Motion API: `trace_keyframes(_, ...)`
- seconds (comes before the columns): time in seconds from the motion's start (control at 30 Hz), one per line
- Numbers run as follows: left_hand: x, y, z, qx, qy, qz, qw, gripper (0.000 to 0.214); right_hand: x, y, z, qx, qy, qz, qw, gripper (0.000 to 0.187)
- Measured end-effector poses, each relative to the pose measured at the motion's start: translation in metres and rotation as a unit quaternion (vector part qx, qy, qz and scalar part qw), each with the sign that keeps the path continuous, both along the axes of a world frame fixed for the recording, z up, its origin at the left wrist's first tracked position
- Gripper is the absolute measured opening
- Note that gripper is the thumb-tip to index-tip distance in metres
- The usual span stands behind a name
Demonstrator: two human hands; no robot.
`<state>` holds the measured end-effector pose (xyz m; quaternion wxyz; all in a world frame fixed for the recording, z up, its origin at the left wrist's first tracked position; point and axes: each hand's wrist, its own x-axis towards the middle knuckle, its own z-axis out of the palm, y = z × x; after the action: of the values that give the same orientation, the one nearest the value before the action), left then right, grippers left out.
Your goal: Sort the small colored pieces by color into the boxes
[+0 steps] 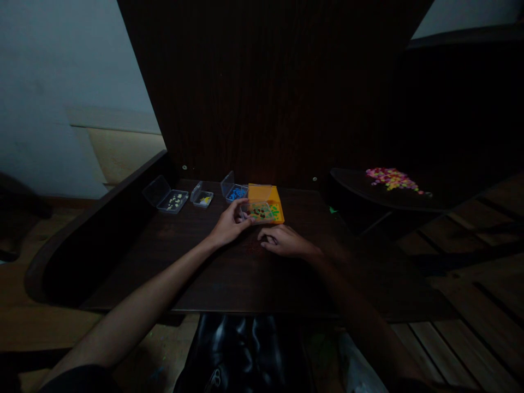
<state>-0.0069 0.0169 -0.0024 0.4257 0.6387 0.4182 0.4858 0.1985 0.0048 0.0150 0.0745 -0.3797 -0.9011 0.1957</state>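
Observation:
My left hand (230, 222) is closed on the left end of a small clear plastic box (266, 220) with a few dark red pieces in it. The box is tilted over the front of an orange box (279, 203), which holds green pieces. Just in front, my right hand (281, 241) rests low over the tabletop with its fingers curled in. What its fingertips hold, if anything, is hidden. Beside those fingertips lies a faint patch of tiny dark red pieces (254, 246), hard to make out in the dim light.
Left of the orange box stand open clear boxes with blue pieces (237, 194), yellow pieces (205, 200) and pale pieces (176, 202). A pile of pink and yellow pieces (393, 179) lies on a side shelf (356, 188). Dark panels bound the desk (229, 284) behind and left.

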Motion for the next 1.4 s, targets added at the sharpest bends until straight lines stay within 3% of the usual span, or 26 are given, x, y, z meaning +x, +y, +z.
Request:
trace_keyframes(0.63, -0.0006, 0.0001, -0.0001, -0.005, 0.005, -0.005, 1.000, 0.060, -0.0010, -0.0020, 0.0021, 0.027, -0.049, -0.014, 0.998, 0.024)
trace_keyframes(1.17, 0.0000, -0.0010, 0.0013, -0.001, 0.008, -0.007, 1.000, 0.061, 0.0003, 0.0003, -0.0045, 0.058, 0.014, 0.055, 0.997, 0.025)
trace_keyframes(1.4, -0.0003, 0.0009, -0.0025, 0.003, 0.003, -0.009, 1.000, 0.060, -0.0008, -0.0022, -0.0026, 0.090, -0.031, 0.026, 0.995, 0.028)
